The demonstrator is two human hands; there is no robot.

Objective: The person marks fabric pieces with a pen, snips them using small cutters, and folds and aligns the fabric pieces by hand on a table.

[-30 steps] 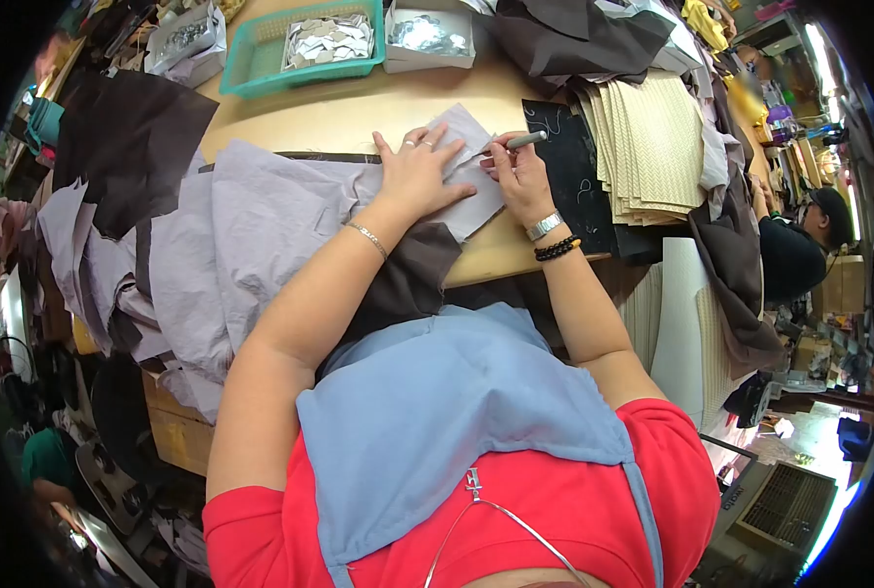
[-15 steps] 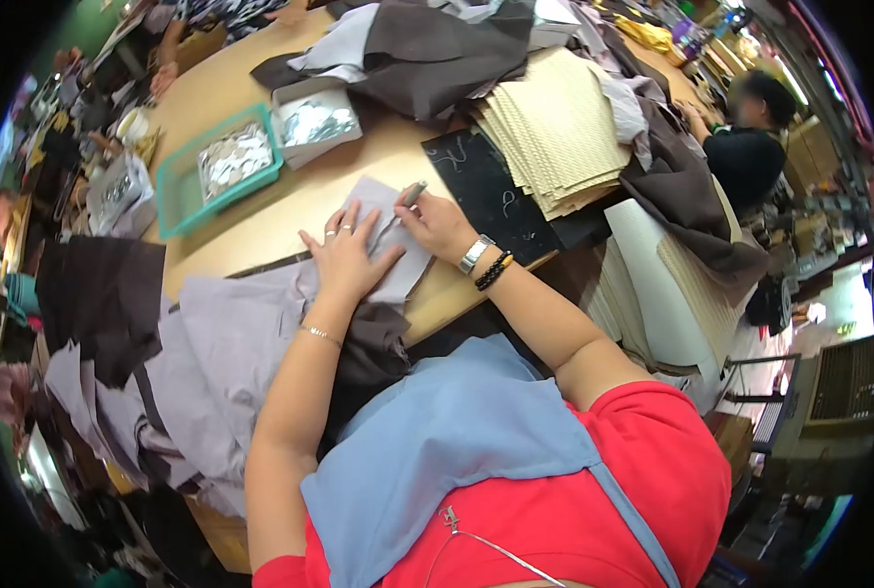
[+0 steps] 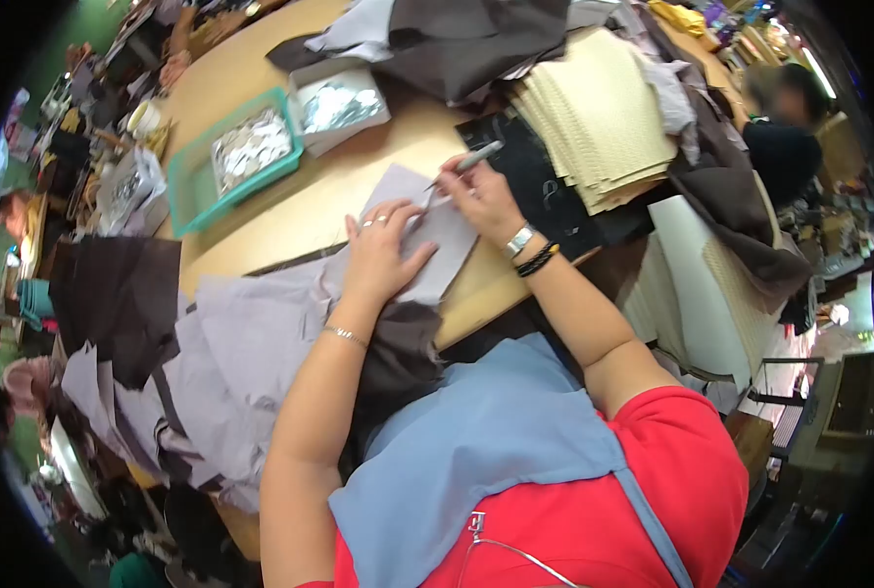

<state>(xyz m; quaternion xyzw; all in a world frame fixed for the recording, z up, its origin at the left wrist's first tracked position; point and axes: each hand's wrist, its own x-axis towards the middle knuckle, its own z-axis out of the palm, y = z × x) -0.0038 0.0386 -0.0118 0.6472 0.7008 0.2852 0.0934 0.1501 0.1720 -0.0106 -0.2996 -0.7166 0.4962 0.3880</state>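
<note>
While the left hand (image 3: pixel 383 257) lies palm down with its fingers partly spread, holding nothing between them, it presses on the grey cloth piece (image 3: pixel 447 245), probably so that the fabric lies flat and cannot slide. Just to its right, the right hand (image 3: pixel 484 201) pinches a pen (image 3: pixel 479 157) between thumb and fingers, the shaft slanting up and away so the tip points down beside the left fingertips; whether it touches the fabric, I cannot tell. This cloth piece lies under the left hand and reaches out below the right, near the table's edge, which gives it firm backing within easy reach. Beside the left wrist, brown cloth (image 3: pixel 403 343) bunches at the edge, and a larger spread of grey cloth (image 3: pixel 251 323) lies to the left of that hand. Beyond the left hand, a green basket (image 3: pixel 190 186) and a white box (image 3: pixel 339 103) stand side by side, their walls keeping small loose pieces together. To the right of the right hand lies black cloth (image 3: pixel 569 211), with a stack of cream sheets (image 3: pixel 599 118) beyond, out of the pen's way.
</note>
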